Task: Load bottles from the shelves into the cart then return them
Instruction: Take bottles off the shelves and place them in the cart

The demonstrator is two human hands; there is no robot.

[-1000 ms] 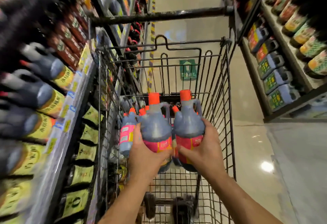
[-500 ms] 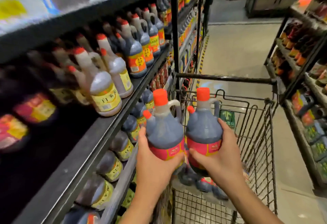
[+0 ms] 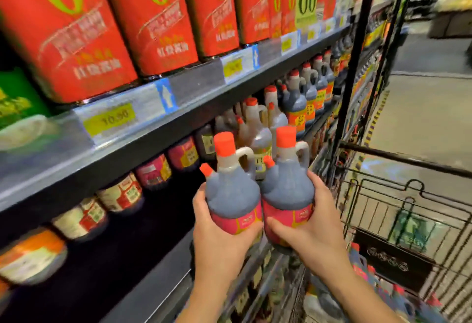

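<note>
Two dark sauce jugs with orange caps, white handles and pink labels are held side by side at centre. My left hand [image 3: 219, 236] grips the left jug [image 3: 229, 195] from below. My right hand [image 3: 311, 223] wraps the right jug [image 3: 288, 190]. Both jugs are upright, in front of the middle shelf [image 3: 163, 284], whose near part is a dark gap. The wire cart [image 3: 408, 208] stands at the lower right with more jugs [image 3: 362, 269] of the same kind inside it.
Similar jugs [image 3: 296, 103] line the middle shelf further along. Red cartons [image 3: 158, 13] fill the shelf above, with price tags [image 3: 109, 118] on its edge. A black upright post [image 3: 355, 57] and the cart handle [image 3: 403, 159] lie to the right. The aisle floor [image 3: 424, 108] runs beyond.
Both hands lifted the two jugs out of the cart and carried them up and left to the middle shelf. My view swung from the cart up to the shelves.
</note>
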